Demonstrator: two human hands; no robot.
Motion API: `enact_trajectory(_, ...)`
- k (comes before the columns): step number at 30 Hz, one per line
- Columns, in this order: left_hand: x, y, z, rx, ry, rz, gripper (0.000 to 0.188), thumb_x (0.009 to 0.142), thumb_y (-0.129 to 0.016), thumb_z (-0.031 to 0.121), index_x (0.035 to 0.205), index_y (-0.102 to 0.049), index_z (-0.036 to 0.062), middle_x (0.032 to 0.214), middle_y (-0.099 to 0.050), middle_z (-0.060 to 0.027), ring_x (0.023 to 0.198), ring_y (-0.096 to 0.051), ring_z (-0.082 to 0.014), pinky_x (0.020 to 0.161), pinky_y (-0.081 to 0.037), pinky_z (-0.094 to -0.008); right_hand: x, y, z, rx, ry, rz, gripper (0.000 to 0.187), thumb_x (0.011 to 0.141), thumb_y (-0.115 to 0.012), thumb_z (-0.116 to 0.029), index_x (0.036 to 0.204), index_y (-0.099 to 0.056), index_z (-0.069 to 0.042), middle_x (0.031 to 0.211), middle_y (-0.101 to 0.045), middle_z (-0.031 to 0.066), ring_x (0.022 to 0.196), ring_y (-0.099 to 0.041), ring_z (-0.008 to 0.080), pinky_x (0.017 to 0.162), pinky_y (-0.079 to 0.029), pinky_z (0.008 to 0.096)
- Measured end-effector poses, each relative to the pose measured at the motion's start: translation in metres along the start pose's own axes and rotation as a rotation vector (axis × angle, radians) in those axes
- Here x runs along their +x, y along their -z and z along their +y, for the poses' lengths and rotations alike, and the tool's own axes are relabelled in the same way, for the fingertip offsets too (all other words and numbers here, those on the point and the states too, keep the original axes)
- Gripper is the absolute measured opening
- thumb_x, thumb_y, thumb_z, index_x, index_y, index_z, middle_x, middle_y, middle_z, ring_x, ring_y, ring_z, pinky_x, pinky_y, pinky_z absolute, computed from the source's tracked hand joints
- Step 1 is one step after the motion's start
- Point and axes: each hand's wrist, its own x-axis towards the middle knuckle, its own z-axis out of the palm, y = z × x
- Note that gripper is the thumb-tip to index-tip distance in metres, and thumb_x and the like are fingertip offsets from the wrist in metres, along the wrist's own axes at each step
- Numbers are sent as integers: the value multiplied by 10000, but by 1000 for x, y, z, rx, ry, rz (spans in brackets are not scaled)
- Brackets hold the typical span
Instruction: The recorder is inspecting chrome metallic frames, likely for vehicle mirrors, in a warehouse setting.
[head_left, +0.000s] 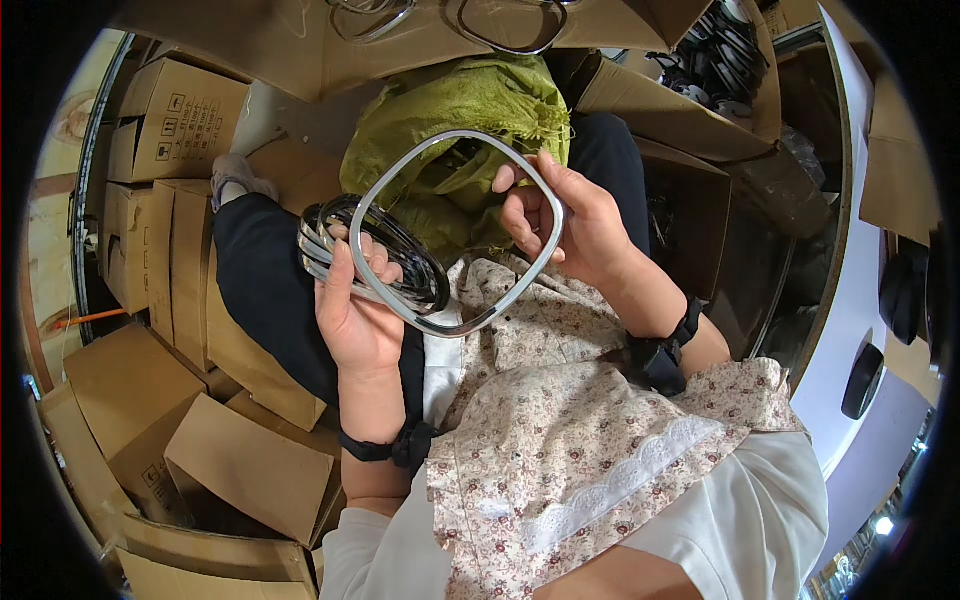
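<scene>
Your right hand (pixel 575 215) grips the silver frame (pixel 460 329) by its right rim, before the green sack (pixel 450 95): opening faces you, long axis unclear. Left hand (pixel 358 312) clasps ring stack (pixel 318 245), slanting upper-left to lower-right.

Ring bndl (pixel 421 263) ptly hidden bhd L hand (pixel 358 325)

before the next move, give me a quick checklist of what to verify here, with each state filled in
1. Left hand holding the bundle of rings: ok.
2. Right hand gripping the large silver ring on its right side: ok.
3. Silver ring apart from the bundle: cannot tell; they overlap in this view.
4. Dark wristbands away from the rings: ok.
5. Contents of the green sack identifiable: cannot tell; too dark inside.
</scene>
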Motion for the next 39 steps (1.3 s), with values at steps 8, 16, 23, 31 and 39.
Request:
enact_trajectory(8, -1, -6, 0, -7, -18, -79, 190, 972, -532, 126, 1141, -506, 42, 850, -470, -27, 761, -436, -115, 669, -398, -251, 2, 5, 5, -81, 77, 33, 482, 1040, -277, -410, 1052, -562, -22, 681, -599, 74, 520, -514, 111, 411, -346, 210)
enact_trajectory(16, -3, -9, -2, 74, -34, -76, 238, 897, -675, 180, 1076, -538, 103, 775, -564, -53, 652, -543, -133, 530, -472, -242, 10, 15, 15, -156, -1, 112, 341, 1021, -369, -326, 1063, -553, -42, 713, -555, 19, 569, -472, 73, 459, -304, 208)
enact_trajectory(23, -4, -9, -2, 106, -64, -27, 269, 880, -701, 225, 1068, -550, 106, 772, -563, -49, 652, -542, -123, 527, -468, -233, 11, 18, 27, -191, -57, 84, 363, 1021, -379, -335, 1072, -543, -15, 705, -531, 20, 571, -477, 67, 465, -375, 186)
enact_trajectory(31, 0, -1, -2, 74, -85, -95, 226, 911, -659, 183, 1085, -546, 93, 829, -562, -40, 695, -516, -121, 583, -422, -243, 11, 11, 21, -109, 39, 108, 332, 1016, -427, -345, 1066, -562, -45, 680, -543, 25, 550, -472, 83, 477, -348, 197)
enact_trajectory(39, 7, -2, -7, 134, -38, 130, 162, 968, -553, 144, 1104, -542, 57, 904, -588, -48, 774, -536, -147, 691, -450, -285, -6, -7, -6, -272, 358, -135, 244, 959, -583, -226, 1125, -561, -48, 961, -622, 23, 704, -546, 107, 609, -416, 238)
